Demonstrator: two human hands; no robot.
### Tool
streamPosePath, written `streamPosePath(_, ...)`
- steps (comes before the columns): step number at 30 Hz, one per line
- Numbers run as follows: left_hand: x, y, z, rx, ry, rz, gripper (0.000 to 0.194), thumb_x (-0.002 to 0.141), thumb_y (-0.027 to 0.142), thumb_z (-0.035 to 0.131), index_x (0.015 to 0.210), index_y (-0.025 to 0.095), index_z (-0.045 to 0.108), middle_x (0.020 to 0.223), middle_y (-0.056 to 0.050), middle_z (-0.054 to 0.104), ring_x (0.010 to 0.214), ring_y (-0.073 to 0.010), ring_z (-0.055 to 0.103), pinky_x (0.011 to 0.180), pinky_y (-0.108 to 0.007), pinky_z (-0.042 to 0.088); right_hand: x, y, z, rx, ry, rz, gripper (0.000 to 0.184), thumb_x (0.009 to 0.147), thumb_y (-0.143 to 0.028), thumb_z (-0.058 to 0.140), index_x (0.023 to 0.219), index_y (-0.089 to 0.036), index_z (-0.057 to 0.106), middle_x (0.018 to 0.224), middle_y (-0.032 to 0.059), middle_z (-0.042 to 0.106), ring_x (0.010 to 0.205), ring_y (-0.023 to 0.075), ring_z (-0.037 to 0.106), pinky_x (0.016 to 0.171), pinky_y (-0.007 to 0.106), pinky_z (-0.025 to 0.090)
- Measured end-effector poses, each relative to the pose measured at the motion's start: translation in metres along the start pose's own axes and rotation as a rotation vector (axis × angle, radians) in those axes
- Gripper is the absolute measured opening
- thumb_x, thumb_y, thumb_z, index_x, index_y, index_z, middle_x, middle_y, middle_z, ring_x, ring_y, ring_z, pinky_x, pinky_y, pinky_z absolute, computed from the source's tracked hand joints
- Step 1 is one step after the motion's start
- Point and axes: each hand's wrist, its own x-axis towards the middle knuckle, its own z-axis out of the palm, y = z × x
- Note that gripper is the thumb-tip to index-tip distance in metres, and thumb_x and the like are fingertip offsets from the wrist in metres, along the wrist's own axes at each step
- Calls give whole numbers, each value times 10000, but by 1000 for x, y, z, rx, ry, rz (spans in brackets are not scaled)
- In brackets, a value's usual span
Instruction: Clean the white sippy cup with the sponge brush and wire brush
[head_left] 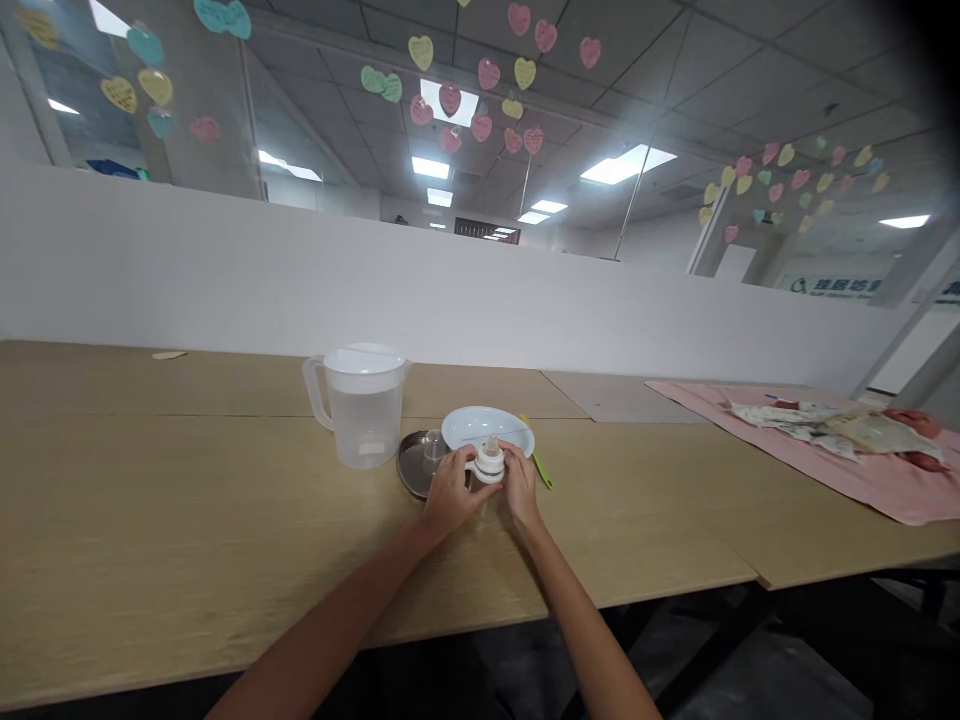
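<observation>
Between my two hands stands a baby bottle [490,462] with a white collar, a clear teat on top and a white side handle. My left hand [450,492] is closed around its left side, by the handle. On the other side, my right hand [520,486] has its fingers pressed to the collar. The lower part of the bottle is mostly hidden by my hands. Just behind is a pale blue bowl [454,428]. A clear cap [433,450] sits in a round metal tray [409,468] to the left of my left hand.
A clear pitcher [367,425] of water with a white lid stands left of the tray. A green and yellow utensil [544,474] lies right of the bowl. Farther right, a pink cloth [892,495] carries a doll-like figure in printed clothing [862,432]. A white wall [262,280] backs the wooden table [187,500].
</observation>
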Motion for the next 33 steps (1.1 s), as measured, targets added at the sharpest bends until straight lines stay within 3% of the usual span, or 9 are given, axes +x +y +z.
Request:
streamPosePath(2,0,0,-1,9,1,33,405,679,433,600,976,186,478,947,-77,576,913,-226,535,812,-352,413,5,3,1,106,-34,105,299,750,-324,394,828,-143,618,897,80,640,866,195,561,843,354,410)
streamPosePath(5,0,0,-3,9,-19,88,321,709,403,578,932,188,497,925,-66,583,900,-207,533,808,-334,409,7,5,-1,138,-53,124,277,731,-341,436,820,-152,619,891,72,644,864,200,565,839,357,414)
streamPosePath(14,3,2,-6,28,-47,26,203,694,306,557,849,190,498,843,-37,587,831,-196,540,757,-322,417,-8,-8,-2,-300,4,-236,208,756,-341,501,897,-207,573,922,58,572,915,209,500,837,361,378)
streamPosePath(17,3,2,-5,27,-33,32,210,693,287,543,868,186,487,855,-41,583,843,-197,542,768,-323,418,-10,-7,1,-355,17,-254,253,730,-349,543,936,-203,541,926,61,557,912,213,493,825,360,381)
streamPosePath(21,2,-3,-1,10,10,22,383,656,357,591,951,165,440,895,-69,576,840,-206,551,739,-318,435,-10,1,0,-271,-17,-202,295,801,-312,423,1062,-195,493,998,72,561,953,203,489,838,350,371)
streamPosePath(26,2,-6,1,42,22,57,382,657,390,598,934,167,458,881,-66,586,820,-207,557,725,-328,439,-7,3,-3,-287,-40,-229,242,816,-269,356,916,-178,556,908,52,577,902,190,485,819,340,358)
streamPosePath(33,5,-2,-4,39,-25,160,404,739,363,543,1098,185,492,991,-64,605,931,-207,536,827,-347,406,-11,-4,-7,-424,176,-367,166,796,-270,420,691,-179,512,721,24,536,763,170,483,747,329,361)
